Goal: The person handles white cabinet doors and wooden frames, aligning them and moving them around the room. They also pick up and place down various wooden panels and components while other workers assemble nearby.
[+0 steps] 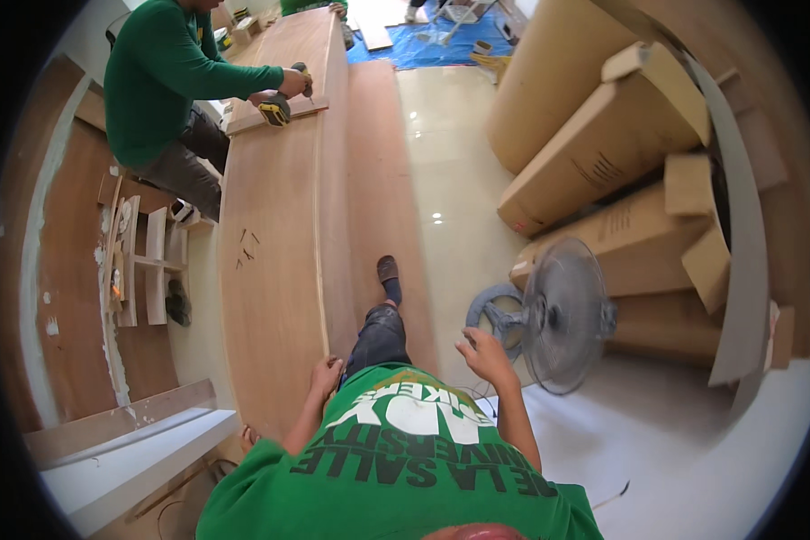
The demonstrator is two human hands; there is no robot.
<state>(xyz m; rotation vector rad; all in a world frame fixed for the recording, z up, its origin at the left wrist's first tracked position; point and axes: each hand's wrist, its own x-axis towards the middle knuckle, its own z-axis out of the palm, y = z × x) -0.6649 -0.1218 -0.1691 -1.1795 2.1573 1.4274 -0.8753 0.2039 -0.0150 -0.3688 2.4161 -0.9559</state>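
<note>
My left hand (327, 373) is at the near right edge of a long wooden cabinet panel (274, 315). Its fingers are curled together, and anything between them is too small to make out. My right hand (488, 355) is raised in the air to the right of my body, beside a grey stand fan (562, 315). Its fingers are loosely bent and apart, with nothing clearly held. Several small dark screws (246, 250) lie loose on the panel. At the far end, a co-worker's hands hold a yellow and black cordless drill (275, 111) over a wooden board.
A lower wooden strip (382, 162) runs along the panel's right side, with my foot on it. Large cardboard boxes (607, 144) lean at the right. A blue sheet (432, 45) covers the far floor. Wooden frames (153, 261) stand at the left.
</note>
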